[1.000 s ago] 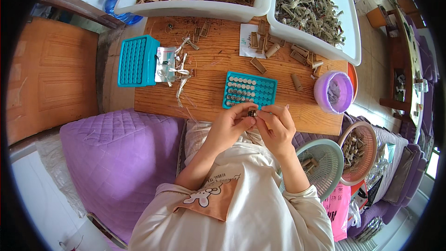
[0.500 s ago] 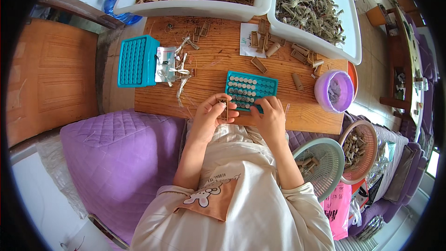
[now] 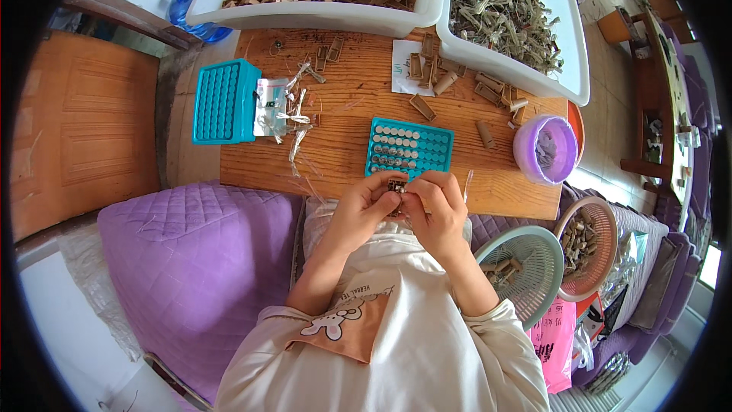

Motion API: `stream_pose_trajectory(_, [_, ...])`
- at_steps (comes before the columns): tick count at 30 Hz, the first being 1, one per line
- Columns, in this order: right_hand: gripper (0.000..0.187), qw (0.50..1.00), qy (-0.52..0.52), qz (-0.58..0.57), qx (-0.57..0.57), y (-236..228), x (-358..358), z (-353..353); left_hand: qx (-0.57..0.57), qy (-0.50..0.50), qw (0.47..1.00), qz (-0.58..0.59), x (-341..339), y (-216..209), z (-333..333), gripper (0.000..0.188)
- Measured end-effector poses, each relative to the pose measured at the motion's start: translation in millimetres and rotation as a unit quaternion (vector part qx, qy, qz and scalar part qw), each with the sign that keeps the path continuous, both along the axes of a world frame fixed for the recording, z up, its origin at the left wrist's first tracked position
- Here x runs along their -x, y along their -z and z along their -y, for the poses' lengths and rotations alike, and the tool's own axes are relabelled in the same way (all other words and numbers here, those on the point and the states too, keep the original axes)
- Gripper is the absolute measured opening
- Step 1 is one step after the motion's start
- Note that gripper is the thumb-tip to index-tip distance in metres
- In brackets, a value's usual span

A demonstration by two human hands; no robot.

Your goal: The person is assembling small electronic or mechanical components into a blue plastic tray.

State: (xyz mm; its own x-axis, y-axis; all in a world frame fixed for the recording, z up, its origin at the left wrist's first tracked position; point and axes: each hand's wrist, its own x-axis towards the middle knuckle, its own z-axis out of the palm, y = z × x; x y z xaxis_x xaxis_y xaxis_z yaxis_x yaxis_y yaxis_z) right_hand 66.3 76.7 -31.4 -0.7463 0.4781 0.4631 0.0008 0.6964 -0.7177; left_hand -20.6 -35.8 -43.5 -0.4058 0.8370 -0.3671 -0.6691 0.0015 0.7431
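Observation:
My left hand point(image 3: 360, 212) is closed around a small brown plastic casing point(image 3: 396, 186), whose open side shows some metal parts. My right hand point(image 3: 438, 212) meets it there, thumb and fingers pinched together at the casing's right side. Whatever lies between those right fingertips is hidden. Just beyond both hands lies a teal tray point(image 3: 435, 154) with round pockets. Silvery button cells point(image 3: 396, 143) fill rows in its left part, while the pockets on the right hold none.
A stack of teal trays point(image 3: 223, 103) stands at left beside white wire bundles point(image 3: 296, 116). Loose brown casings point(image 3: 422, 107) lie on the wooden table point(image 3: 343, 99). Large white bins point(image 3: 328, 17) line the back. A purple bowl point(image 3: 526, 154) and baskets point(image 3: 526, 317) are at right.
My right hand has left the tray and come in to the casing. My left hand has moved right with the casing, so both hands now meet in front of the tray.

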Motion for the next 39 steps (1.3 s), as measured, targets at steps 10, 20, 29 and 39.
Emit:
stream_pose_trajectory(10, [0.021,0.999,0.039,-0.031,-0.002,-2,-8,1,0.0,0.017,1.0,-0.021,-2,-11,-4,0.028])
stream_pose_trajectory(20, [0.022,0.929,-0.193,0.271,0.16,-27,-17,-44,0.054,0.181,0.965,-0.184,-6,-11,-7,0.025])
stream_pose_trajectory(29, [0.058,0.855,-0.294,0.356,0.236,-37,22,-76,-0.014,0.223,0.969,-0.105,10,-17,-10,0.028])
stream_pose_trajectory(39, [0.026,0.971,-0.009,0.239,-0.017,25,64,-91,-0.01,0.045,0.998,0.048,25,-10,-12,0.019])
